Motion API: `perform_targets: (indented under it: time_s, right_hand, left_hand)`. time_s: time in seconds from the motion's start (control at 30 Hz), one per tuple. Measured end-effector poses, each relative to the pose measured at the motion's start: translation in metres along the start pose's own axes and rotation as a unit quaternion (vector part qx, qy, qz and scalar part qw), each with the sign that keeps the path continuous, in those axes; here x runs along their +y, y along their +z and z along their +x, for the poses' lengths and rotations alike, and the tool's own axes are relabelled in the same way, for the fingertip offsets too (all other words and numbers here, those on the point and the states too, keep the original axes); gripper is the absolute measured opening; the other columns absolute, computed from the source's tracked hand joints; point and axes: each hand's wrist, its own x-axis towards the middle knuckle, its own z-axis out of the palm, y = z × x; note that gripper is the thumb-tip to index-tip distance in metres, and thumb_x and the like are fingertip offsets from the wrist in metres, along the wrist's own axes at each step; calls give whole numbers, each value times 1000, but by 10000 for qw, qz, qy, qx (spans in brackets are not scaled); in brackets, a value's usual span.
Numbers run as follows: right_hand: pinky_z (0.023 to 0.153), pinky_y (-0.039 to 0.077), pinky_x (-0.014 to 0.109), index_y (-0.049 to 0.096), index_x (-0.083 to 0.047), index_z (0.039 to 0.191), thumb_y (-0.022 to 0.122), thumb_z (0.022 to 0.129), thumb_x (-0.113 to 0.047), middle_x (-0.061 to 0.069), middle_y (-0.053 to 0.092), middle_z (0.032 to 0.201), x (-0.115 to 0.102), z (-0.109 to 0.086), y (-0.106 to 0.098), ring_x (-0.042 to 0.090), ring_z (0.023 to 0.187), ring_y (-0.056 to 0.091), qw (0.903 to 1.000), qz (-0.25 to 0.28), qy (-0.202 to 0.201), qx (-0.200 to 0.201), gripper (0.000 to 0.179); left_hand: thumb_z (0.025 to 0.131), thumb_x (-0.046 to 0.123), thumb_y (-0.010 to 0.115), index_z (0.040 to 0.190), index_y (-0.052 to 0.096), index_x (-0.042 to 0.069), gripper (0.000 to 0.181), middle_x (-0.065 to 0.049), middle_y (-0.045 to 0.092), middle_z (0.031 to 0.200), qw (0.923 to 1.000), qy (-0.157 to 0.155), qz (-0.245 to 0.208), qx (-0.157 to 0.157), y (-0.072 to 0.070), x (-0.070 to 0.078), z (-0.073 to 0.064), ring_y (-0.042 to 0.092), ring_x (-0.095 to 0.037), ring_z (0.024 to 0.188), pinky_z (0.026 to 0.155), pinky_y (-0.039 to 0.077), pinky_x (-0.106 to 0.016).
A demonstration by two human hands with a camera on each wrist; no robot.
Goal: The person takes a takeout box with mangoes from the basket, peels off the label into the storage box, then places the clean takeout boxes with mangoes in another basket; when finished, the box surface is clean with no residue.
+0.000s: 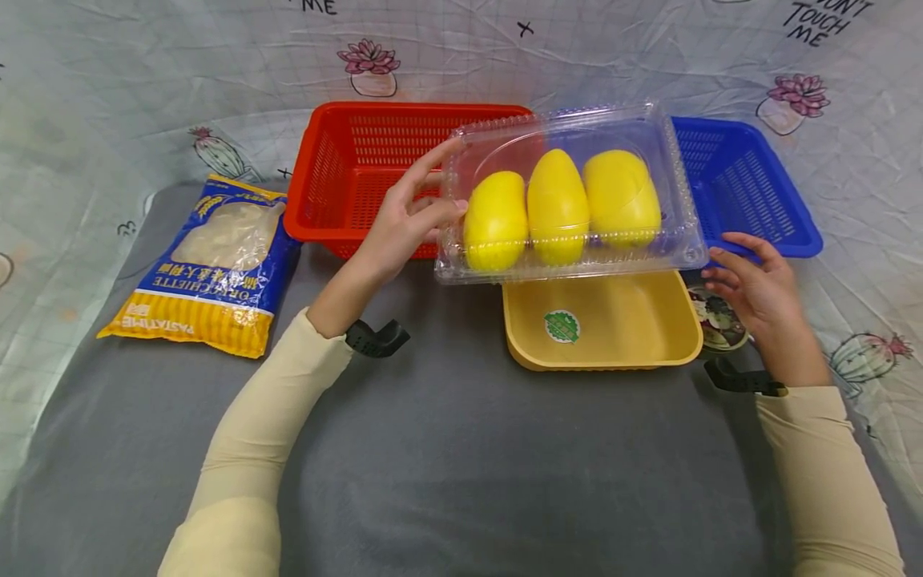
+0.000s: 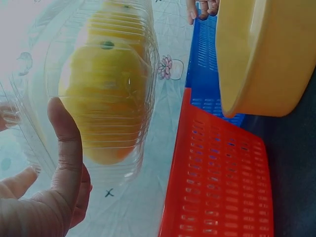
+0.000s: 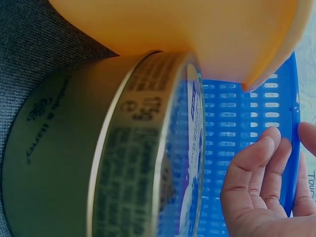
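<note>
My left hand (image 1: pixel 411 204) grips the left end of a clear plastic clamshell box (image 1: pixel 570 260), thumb on the front and fingers behind. Inside lie three yellow mango-shaped fruits (image 1: pixel 558 200). The box is tilted and held above a yellow tub (image 1: pixel 613 320), overlapping the red and blue baskets in the head view. Against the left wrist view's left side, the box (image 2: pixel 106 170) shows my thumb over its wall. My right hand (image 1: pixel 767 284) pinches the near rim of the blue basket (image 1: pixel 750 176), its fingers (image 3: pixel 256 163) on both sides of that rim.
A red basket (image 1: pixel 346 180) stands behind the tub at left. An orecchiette pasta bag (image 1: pixel 209 272) lies on the grey cloth (image 1: pixel 461 465) farther left. Beside the tub, below my right hand, is a round tin (image 3: pixel 64 138). A printed curtain (image 1: pixel 238 64) hangs behind.
</note>
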Motion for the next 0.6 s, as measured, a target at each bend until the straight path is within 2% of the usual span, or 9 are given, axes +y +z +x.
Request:
perform_targets:
  time_s: [0.23, 0.47, 0.6]
  right_hand:
    - [53, 57, 29, 64, -9, 106, 65, 87, 6, 8, 72, 81, 3, 1, 0, 22, 58, 68, 9998, 49, -163, -69, 24]
    - [53, 56, 29, 65, -9, 106, 64, 88, 6, 7, 72, 82, 5, 2, -1, 22, 59, 67, 9998, 28, -179, -124, 23]
    - [53, 57, 29, 64, -9, 107, 64, 88, 6, 8, 73, 82, 4, 1, -1, 22, 60, 68, 9997, 43, -190, -135, 23]
  left_hand:
    - [88, 15, 60, 151, 37, 21, 68, -11, 43, 142, 9996, -70, -252, 117, 7, -3, 12, 59, -30, 113, 86, 56, -44]
    - [89, 13, 59, 151, 36, 22, 67, -13, 43, 141, 9986, -132, -497, 145, 15, -3, 23, 50, -25, 121, 84, 57, -42]
    - [90, 13, 59, 151, 36, 21, 65, -13, 42, 141, 9981, -123, -579, 142, 19, -2, 28, 49, -24, 122, 83, 58, -42]
